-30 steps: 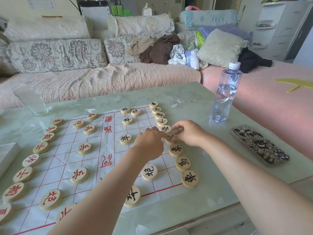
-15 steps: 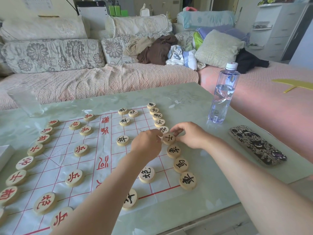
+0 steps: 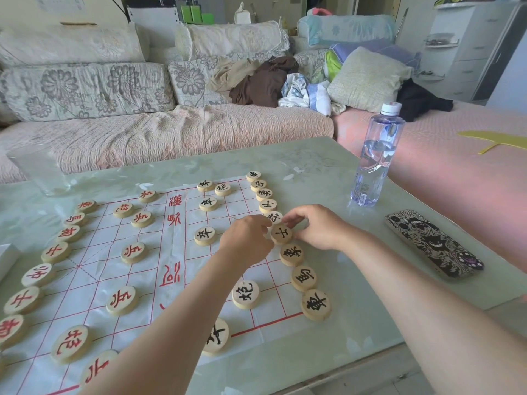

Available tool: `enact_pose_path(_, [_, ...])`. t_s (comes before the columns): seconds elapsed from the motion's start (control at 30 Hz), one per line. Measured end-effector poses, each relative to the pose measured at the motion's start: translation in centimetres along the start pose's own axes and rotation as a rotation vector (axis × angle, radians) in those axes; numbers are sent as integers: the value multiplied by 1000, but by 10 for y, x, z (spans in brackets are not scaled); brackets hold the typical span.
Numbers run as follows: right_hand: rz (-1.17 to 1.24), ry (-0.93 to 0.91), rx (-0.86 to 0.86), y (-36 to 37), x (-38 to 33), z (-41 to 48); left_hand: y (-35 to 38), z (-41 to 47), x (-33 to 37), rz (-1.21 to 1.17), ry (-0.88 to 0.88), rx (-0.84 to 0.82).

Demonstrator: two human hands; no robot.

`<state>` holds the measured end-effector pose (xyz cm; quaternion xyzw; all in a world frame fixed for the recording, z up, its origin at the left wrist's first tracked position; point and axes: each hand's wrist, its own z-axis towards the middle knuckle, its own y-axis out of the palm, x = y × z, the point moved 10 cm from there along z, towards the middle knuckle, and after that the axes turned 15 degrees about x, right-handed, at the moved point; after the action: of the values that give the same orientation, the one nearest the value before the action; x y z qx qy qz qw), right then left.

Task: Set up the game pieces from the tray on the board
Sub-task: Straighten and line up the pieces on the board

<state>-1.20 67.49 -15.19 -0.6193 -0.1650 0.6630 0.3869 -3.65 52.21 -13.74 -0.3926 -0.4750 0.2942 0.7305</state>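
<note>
- Here, in the head view, the board (image 3: 94, 280), a paper sheet with a red grid, lay flat on the green table (image 3: 328, 352).
- Red-lettered pieces (image 3: 56, 252) lined the board's left edge; a black-lettered column (image 3: 291, 254) ran along its right edge.
- The right hand (image 3: 316, 226) pinched the far rim of one black-lettered disc (image 3: 281, 234) in the middle of that column, fingers curled.
- The left hand (image 3: 248, 243) sat just beside the same disc on its left, knuckles up and fingers curled; the fingertips were hidden, so a grip could not be confirmed.
- A water bottle (image 3: 376, 158) stood and a phone (image 3: 433, 243) lay on the table, right of the board.
</note>
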Motion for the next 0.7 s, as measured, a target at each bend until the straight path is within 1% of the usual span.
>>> enact_pose_path(0.2, [13,6,-20,1,-2,-2,4,1,2,-36,-5,16])
enact_pose_path(0.33, [-21,19,-24,-1,-2,-2,5,5,-2,-49,-4,0])
enact_pose_path(0.53, [-20,55,142,-13,0,11,-2,25,-13,-57,-30,49])
enact_pose_path(0.7, [-43,31,139,-9,-5,24,7,39,-11,-81,-34,12])
